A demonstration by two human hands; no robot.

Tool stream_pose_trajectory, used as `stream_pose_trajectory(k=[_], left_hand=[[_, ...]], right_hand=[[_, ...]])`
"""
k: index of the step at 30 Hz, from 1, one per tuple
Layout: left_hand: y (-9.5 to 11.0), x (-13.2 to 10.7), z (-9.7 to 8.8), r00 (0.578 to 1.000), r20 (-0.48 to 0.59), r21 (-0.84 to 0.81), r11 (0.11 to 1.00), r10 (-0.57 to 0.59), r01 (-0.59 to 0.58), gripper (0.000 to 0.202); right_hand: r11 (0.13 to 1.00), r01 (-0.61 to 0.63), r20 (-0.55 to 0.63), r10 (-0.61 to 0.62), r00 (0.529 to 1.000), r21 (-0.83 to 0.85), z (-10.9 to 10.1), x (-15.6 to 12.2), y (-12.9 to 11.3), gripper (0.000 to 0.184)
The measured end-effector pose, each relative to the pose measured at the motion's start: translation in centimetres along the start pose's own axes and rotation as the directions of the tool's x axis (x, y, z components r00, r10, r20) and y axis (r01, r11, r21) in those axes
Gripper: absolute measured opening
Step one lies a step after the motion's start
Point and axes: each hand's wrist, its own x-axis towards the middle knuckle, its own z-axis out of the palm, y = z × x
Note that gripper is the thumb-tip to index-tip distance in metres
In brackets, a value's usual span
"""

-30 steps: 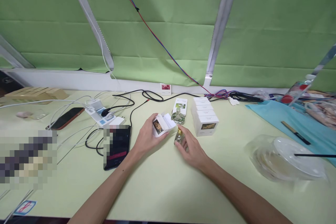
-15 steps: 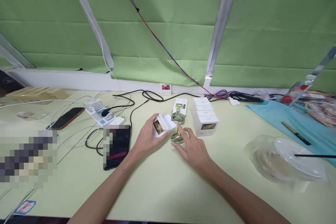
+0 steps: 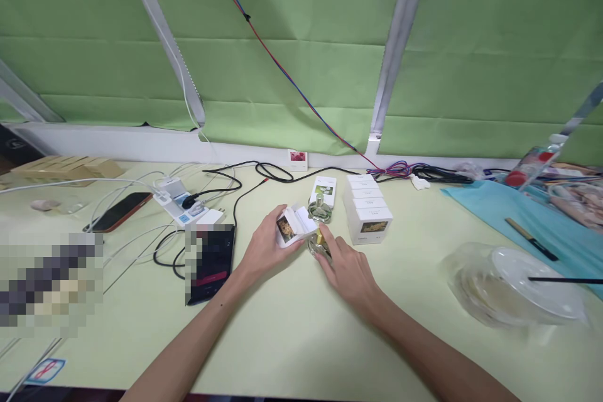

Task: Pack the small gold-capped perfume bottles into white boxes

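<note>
My left hand (image 3: 264, 242) is closed around a small white box (image 3: 286, 228) with a dark printed picture. The box is tilted, and its open end faces right, towards my other hand. My right hand (image 3: 347, 264) grips a small glass perfume bottle (image 3: 319, 245) with a gold neck, thumb and fingers at its side. The bottle is close to the box's open end and partly hidden by my fingers. Just beyond it stands a second glass bottle (image 3: 320, 208) with a pale top, in front of another white box (image 3: 323, 191) with a green picture.
Right of my hands stands a row of several white boxes (image 3: 370, 226). To the left are a dark phone (image 3: 217, 267), a power strip (image 3: 181, 208) and tangled cables. At the right lie a plastic-wrapped round container (image 3: 513, 289), a blue cloth (image 3: 485, 213) and a cutter knife (image 3: 532, 240).
My right hand has moved slightly and its fingers are closer together on the perfume bottle. The bottle has turned, so its gold neck shows more. The left hand's box has shifted slightly right.
</note>
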Motion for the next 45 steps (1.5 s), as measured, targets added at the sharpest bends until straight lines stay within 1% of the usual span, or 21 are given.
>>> stream_pose_trajectory(k=[3,8,12,16,21,25,28,30,32,36,40,42,45], left_hand=[[0.1,0.0,-0.1,1.0,0.006,-0.007,1.0,-0.002,0.002,0.079],[0.4,0.0,-0.3,0.999,0.044,-0.008,1.0,-0.008,0.008,0.078],[0.8,0.1,-0.4,0.998,0.059,-0.008,1.0,0.009,-0.008,0.075],[0.6,0.1,-0.3,0.996,0.09,-0.015,1.0,0.022,-0.021,0.076],[0.1,0.0,-0.2,0.992,0.117,-0.013,0.999,0.051,-0.049,0.076],[0.1,-0.1,-0.3,0.988,0.138,-0.025,0.997,0.071,-0.068,0.08],[0.3,-0.2,-0.5,0.981,0.161,-0.049,0.993,0.111,-0.104,0.08],[0.5,-0.3,-0.6,0.972,0.184,-0.065,0.988,0.149,-0.139,0.078],[0.7,-0.4,-0.6,0.961,0.208,-0.072,0.983,0.181,-0.169,0.078],[1.0,-0.7,-0.6,0.951,0.23,-0.076,0.978,0.208,-0.196,0.081],[1.3,-0.9,-0.4,0.941,0.218,-0.108,0.965,0.259,-0.24,0.078],[1.5,-0.9,-0.4,0.937,0.214,-0.12,0.959,0.276,-0.255,0.076],[1.7,-1.0,-0.3,0.937,0.211,-0.119,0.958,0.28,-0.26,0.075]], right_hand=[[0.996,-0.001,-0.035,0.005,0.999,0.092,0.3,0.0,0.3,0.059],[0.964,0.0,-0.14,0.039,0.989,0.266,1.1,0.1,1.0,0.058],[0.924,-0.013,-0.205,0.098,0.974,0.383,1.7,0.1,1.3,0.056],[0.893,-0.036,-0.252,0.165,0.954,0.449,2.0,0.1,1.4,0.056],[0.864,-0.014,-0.374,0.233,0.898,0.504,2.1,0.1,1.5,0.056],[0.833,0.025,-0.466,0.285,0.838,0.553,2.0,0.2,1.4,0.054],[0.809,0.034,-0.51,0.336,0.792,0.586,1.7,0.2,1.3,0.055],[0.786,0.028,-0.507,0.372,0.777,0.618,1.4,0.2,1.2,0.057],[0.755,0.015,-0.48,0.402,0.78,0.656,1.2,0.1,1.1,0.058],[0.673,-0.031,-0.376,0.451,0.81,0.739,1.2,0.1,0.9,0.06],[0.548,-0.078,-0.239,0.483,0.843,0.833,1.3,0.0,0.7,0.064],[0.5,-0.094,-0.194,0.493,0.848,0.861,1.1,0.0,0.6,0.066],[0.451,-0.11,-0.152,0.506,0.849,0.885,0.8,0.0,0.4,0.066]])
